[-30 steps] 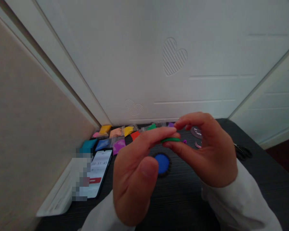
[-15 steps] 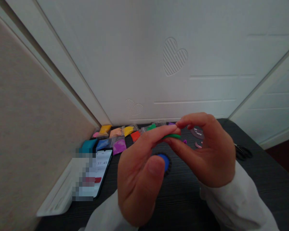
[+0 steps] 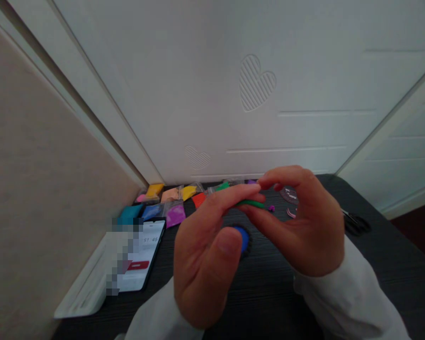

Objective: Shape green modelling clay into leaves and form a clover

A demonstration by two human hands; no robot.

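A thin strip of green modelling clay point(image 3: 253, 204) is held up above the table between my two hands. My left hand point(image 3: 201, 264) has its fingers stretched out flat over the clay, its thumb standing apart. From the other side my right hand point(image 3: 306, 226) pinches the strip, thumb beneath it and index fingertip at the left fingertips. Part of the clay is hidden by the fingers. Below the hands lies a round blue piece point(image 3: 243, 240) with a dark, notched rim, partly covered by my left thumb.
Bags of coloured clay, among them a purple bag point(image 3: 176, 215) and a red one point(image 3: 199, 200), line the table's back left. A phone point(image 3: 152, 243) lies at left. Scissors point(image 3: 357, 224), a purple bit point(image 3: 271, 208), pink curved pieces point(image 3: 291, 213) and a dark disc point(image 3: 289, 194) are at right.
The green clay strip has dipped slightly lower and left between my fingers. Both hands otherwise keep nearly the same pose.
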